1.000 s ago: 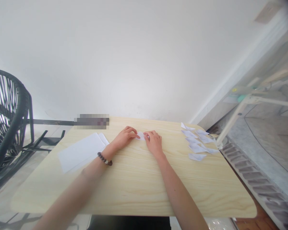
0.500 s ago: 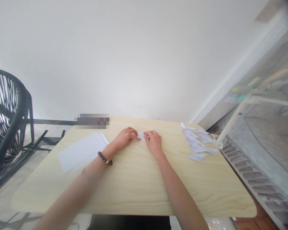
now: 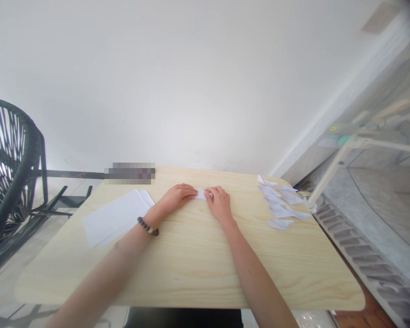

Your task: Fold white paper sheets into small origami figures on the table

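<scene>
Between my hands, on the light wooden table (image 3: 198, 264), lies a small piece of folded white paper (image 3: 200, 194). My left hand (image 3: 180, 197), with a beaded bracelet at the wrist, is closed, its fingertips pressed together on the paper's left end. My right hand (image 3: 219, 200) has curled fingers and thumb pinching the right end. The hands partly cover the paper, so its exact shape is hidden. Left of my left hand rests a stack of white paper sheets (image 3: 114, 218).
Several folded white paper pieces (image 3: 280, 223) lie in a group at the table's right side. A pixelated dark item (image 3: 130, 173) is at the far left edge. A black woven chair (image 3: 30, 150) stands at left, a white metal frame (image 3: 335, 171) at right. A white wall rises behind.
My left thumb and fingers, spread before, have come together and flattened onto the paper's left end. The paper now looks lower and flatter. My right hand has barely moved.
</scene>
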Motion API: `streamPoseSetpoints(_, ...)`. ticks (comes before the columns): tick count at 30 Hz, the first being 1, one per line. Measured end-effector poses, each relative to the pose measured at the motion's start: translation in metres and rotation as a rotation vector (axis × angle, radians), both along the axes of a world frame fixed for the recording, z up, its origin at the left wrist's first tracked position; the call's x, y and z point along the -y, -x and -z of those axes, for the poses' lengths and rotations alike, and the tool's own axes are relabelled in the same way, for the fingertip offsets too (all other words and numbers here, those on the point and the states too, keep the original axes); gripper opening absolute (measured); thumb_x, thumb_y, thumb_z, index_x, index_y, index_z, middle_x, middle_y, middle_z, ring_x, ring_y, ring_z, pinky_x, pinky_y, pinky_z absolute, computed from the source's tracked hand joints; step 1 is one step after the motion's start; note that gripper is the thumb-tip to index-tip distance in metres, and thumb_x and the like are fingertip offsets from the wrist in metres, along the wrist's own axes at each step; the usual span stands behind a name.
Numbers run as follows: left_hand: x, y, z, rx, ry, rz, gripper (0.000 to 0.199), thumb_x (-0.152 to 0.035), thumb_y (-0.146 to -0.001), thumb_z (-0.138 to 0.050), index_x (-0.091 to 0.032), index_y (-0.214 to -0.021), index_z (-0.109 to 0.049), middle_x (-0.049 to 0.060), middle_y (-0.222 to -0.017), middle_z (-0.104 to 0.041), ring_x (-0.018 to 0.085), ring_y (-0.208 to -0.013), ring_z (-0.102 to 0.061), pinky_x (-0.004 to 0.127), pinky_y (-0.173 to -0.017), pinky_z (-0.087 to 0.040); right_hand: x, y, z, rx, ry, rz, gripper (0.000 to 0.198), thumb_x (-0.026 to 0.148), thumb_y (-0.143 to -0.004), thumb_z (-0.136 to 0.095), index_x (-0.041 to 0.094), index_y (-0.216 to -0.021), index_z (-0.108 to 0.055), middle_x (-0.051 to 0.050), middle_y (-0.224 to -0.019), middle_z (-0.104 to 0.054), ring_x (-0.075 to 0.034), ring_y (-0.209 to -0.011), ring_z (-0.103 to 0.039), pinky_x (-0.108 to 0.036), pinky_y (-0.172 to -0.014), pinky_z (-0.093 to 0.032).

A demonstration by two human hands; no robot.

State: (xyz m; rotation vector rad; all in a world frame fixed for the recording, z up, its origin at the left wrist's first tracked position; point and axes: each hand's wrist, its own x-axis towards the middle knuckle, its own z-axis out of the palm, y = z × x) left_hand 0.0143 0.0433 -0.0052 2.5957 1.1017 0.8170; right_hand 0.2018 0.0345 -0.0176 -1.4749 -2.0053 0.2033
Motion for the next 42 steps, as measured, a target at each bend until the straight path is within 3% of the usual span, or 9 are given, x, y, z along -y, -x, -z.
streamPoseSetpoints(7, 0.001, 0.0, 0.001, 0.011, -0.003, -0.038, 0.026, -0.029, -0.083, -0.039, -0.019, -0.092, -0.06, 0.005, -0.098, -0.061, 0.015, -0.093, -0.052, 0.03, -0.084, -0.039, -0.001, -0.002, -0.003, -0.037, -0.016, -0.153, 0.02, 0.037, -0.072, -0.054, 0.025, -0.087, -0.06, -0.003, -0.091, -0.053, -0.018, -0.085, -0.046, -0.032, -0.076, -0.035)
streamPoseSetpoints(14, 0.002, 0.001, 0.001, 0.007, 0.017, -0.049, 0.025, -0.031, -0.082, -0.04, -0.02, -0.093, -0.059, 0.004, -0.098, -0.06, 0.015, -0.093, -0.051, 0.029, -0.084, -0.039, -0.003, -0.003, -0.002, -0.034, -0.019, -0.2, 0.016, 0.032, -0.076, -0.05, 0.023, -0.084, -0.062, -0.003, -0.086, -0.057, -0.017, -0.083, -0.047, -0.031, -0.076, -0.036)
streamPoseSetpoints(33, 0.009, -0.003, -0.009, 0.03, -0.046, -0.109, 0.023, -0.028, -0.083, -0.037, -0.018, -0.09, -0.057, 0.005, -0.086, -0.06, 0.014, -0.082, -0.054, 0.027, -0.075, -0.041, 0.004, 0.003, -0.014, 0.065, -0.134, -0.173, 0.015, 0.027, -0.078, -0.049, 0.024, -0.084, -0.062, -0.002, -0.085, -0.058, -0.015, -0.088, -0.044, -0.031, -0.081, -0.031)
streamPoseSetpoints(42, 0.007, -0.003, -0.008, 0.01, -0.12, -0.051, 0.018, -0.024, -0.08, -0.043, -0.019, -0.086, -0.058, 0.004, -0.085, -0.061, 0.015, -0.085, -0.052, 0.03, -0.079, -0.039, 0.006, 0.007, -0.014, 0.096, -0.187, -0.209, 0.018, 0.029, -0.08, -0.046, 0.025, -0.083, -0.063, -0.001, -0.086, -0.059, -0.015, -0.09, -0.043, -0.03, -0.084, -0.027)
